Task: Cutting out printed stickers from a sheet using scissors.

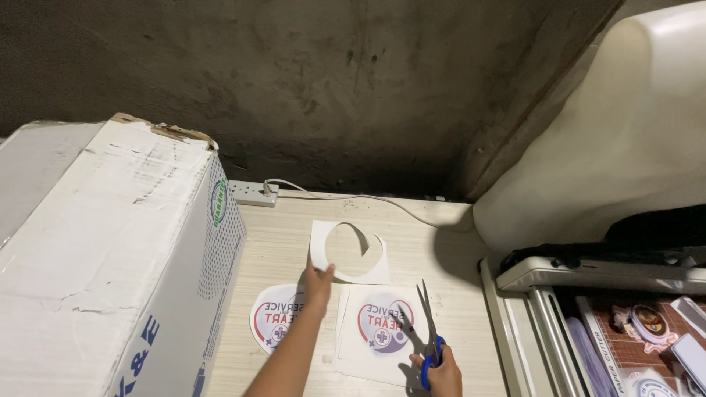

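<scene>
My left hand (pixel 318 283) pinches the cut-out paper scrap (pixel 351 254) beyond the printed sheet (pixel 379 331), while right-hand fingers (pixel 441 367) gripping the open scissors (pixel 429 323) risk nicking it.

Two hands are in view: the left hand (pixel 318 283) and the right hand (pixel 440 371). One pair of scissors (pixel 429 331) with blue handles. One cut-out round print (pixel 276 316), near left on the table (pixel 434 242). One uncut sheet (pixel 379 334) with a round print, near right; it may be a small stack, hard to tell. One leftover sheet (pixel 323 254) with a round hole, farther back. One big white box (pixel 110 257) at left. One power strip (pixel 252 192) far back, with one white cord (pixel 368 198).
</scene>
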